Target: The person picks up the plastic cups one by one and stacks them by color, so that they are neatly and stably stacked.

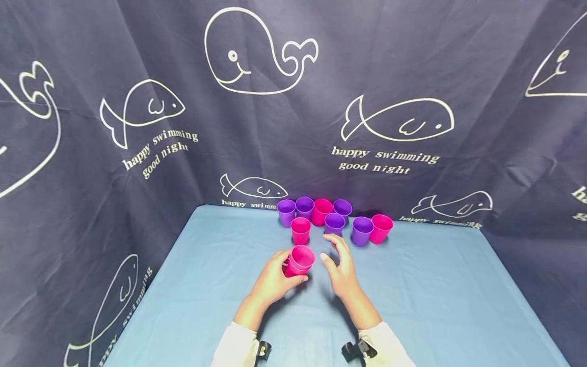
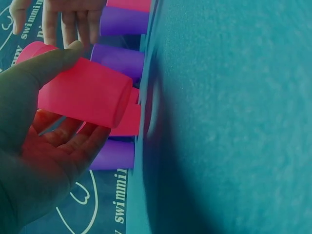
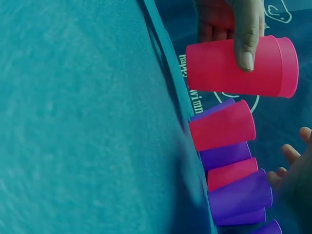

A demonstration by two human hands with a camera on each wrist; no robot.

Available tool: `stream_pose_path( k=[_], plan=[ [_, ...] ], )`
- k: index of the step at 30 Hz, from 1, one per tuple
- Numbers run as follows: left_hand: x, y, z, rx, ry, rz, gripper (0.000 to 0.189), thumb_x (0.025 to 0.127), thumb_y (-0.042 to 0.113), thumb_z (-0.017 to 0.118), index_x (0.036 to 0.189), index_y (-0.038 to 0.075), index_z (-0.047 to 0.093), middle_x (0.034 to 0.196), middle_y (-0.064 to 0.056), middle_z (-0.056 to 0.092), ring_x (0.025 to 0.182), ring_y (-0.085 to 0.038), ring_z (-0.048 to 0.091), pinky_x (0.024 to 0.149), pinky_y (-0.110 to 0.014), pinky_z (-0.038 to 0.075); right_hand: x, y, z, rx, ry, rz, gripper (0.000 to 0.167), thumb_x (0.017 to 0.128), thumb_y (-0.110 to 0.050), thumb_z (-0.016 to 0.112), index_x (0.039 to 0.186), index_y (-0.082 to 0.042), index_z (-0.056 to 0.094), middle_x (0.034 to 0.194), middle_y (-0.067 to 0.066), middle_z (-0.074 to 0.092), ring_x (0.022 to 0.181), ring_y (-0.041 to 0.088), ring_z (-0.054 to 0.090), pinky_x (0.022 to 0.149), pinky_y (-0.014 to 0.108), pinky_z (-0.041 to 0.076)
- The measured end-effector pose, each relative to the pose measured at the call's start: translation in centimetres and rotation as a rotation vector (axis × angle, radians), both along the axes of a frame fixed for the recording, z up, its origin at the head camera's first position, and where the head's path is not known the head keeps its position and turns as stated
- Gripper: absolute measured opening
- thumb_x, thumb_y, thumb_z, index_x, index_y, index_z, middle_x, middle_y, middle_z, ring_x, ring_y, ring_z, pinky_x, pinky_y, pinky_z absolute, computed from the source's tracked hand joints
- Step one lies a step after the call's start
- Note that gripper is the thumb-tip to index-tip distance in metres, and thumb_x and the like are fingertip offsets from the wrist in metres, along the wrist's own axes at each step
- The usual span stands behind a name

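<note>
My left hand (image 1: 272,279) grips two nested pink cups (image 1: 301,259), thumb on the near side and fingers curled behind. In the right wrist view the nested cups (image 3: 234,67) show a double rim and hang above the blue tabletop. My right hand (image 1: 341,267) is held to the right of them, fingers spread and bent a little, touching nothing. Just beyond the held cups stands a single pink cup (image 1: 300,231). A purple cup (image 1: 335,223) is beyond my right fingertips, its lower part near them.
Farther back stand purple cups (image 1: 286,212), a pink cup (image 1: 322,212) and another purple cup (image 1: 342,207). To the right, a purple cup (image 1: 362,231) stands beside a pink cup (image 1: 381,228). A dark curtain (image 1: 275,127) printed with whales and fish rises behind the blue table (image 1: 440,300).
</note>
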State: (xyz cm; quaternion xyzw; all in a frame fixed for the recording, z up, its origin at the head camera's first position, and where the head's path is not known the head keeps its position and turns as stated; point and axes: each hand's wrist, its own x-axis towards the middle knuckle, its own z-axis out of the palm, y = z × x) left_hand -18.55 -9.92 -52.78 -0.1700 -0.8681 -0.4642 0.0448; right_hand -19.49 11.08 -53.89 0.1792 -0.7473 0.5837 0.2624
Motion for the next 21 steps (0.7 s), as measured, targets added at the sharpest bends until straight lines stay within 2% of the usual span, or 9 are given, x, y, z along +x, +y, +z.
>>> stream_pose_path(
  k=[4, 7, 12, 16, 21],
  plan=[
    [-0.4, 0.1, 0.2, 0.016, -0.011, -0.004, 0.064, 0.078, 0.028, 0.095, 0.135, 0.014, 0.068, 0.117, -0.001, 0.071, 0.101, -0.015, 0.068, 0.092, -0.032, 0.06, -0.9, 0.5, 0.1, -0.023, 0.068, -0.046, 0.046, 0.088, 0.004, 0.064, 0.134, 0.006, 0.063, 0.141, 0.028, 0.058, 0.138, 0.032, 0.048, 0.117, 0.012, 0.035],
    [-0.5, 0.1, 0.2, 0.019, -0.018, -0.002, 0.065, 0.079, 0.029, 0.095, 0.136, 0.014, 0.067, 0.118, -0.001, 0.07, 0.101, -0.015, 0.068, 0.092, -0.032, 0.06, -1.5, 1.0, 0.0, -0.027, 0.088, -0.086, 0.047, 0.085, 0.006, 0.063, 0.132, 0.006, 0.064, 0.141, 0.031, 0.057, 0.139, 0.041, 0.046, 0.118, 0.011, 0.031],
    [-0.4, 0.0, 0.2, 0.027, -0.044, 0.001, 0.064, 0.079, 0.031, 0.095, 0.135, 0.015, 0.068, 0.119, 0.0, 0.07, 0.101, -0.014, 0.067, 0.092, -0.031, 0.059, -1.8, 2.2, 0.0, -0.019, 0.094, -0.147, 0.055, 0.079, 0.009, 0.06, 0.133, 0.008, 0.063, 0.143, 0.033, 0.056, 0.143, 0.044, 0.041, 0.121, 0.013, 0.023],
    [-0.2, -0.1, -0.1, 0.018, -0.036, -0.009, 0.064, 0.078, 0.027, 0.095, 0.134, 0.014, 0.068, 0.12, -0.001, 0.07, 0.103, -0.016, 0.067, 0.093, -0.033, 0.06, -1.8, 3.0, 0.3, -0.03, 0.101, -0.204, 0.061, 0.076, 0.014, 0.059, 0.136, 0.008, 0.061, 0.145, 0.034, 0.053, 0.144, 0.042, 0.04, 0.122, 0.012, 0.025],
    [-0.2, 0.1, -0.4, -0.016, -0.021, -0.024, 0.066, 0.076, 0.02, 0.096, 0.135, 0.013, 0.068, 0.126, -0.003, 0.071, 0.116, -0.021, 0.068, 0.105, -0.041, 0.057, -1.8, 4.0, 1.2, -0.072, 0.099, -0.29, 0.064, 0.072, 0.024, 0.059, 0.136, 0.015, 0.057, 0.147, 0.037, 0.05, 0.141, 0.045, 0.042, 0.119, 0.009, 0.029]
  ],
)
